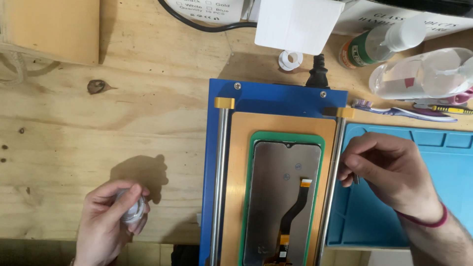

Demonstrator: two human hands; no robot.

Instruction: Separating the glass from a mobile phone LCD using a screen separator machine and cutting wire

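Note:
A phone screen panel (pixel 281 192) lies face down in a green frame (pixel 256 140) on the orange pad of a blue plate machine (pixel 276 96), its flex cable showing. My left hand (pixel 106 224) is closed around a small white spool-like thing (pixel 134 211) over the wooden table, left of the machine. My right hand (pixel 389 170) hovers at the machine's right rail (pixel 331 192), fingers pinched on a thin metal piece (pixel 355 177). Whether a wire runs between my hands cannot be seen.
A blue work mat (pixel 443 162) lies at the right. Behind it are clear bottles (pixel 423 74), a toothbrush (pixel 404 111) and a small screwdriver (pixel 451 109). A white box (pixel 295 22), a white ring (pixel 290 59) and a black cable (pixel 318 74) sit behind the machine.

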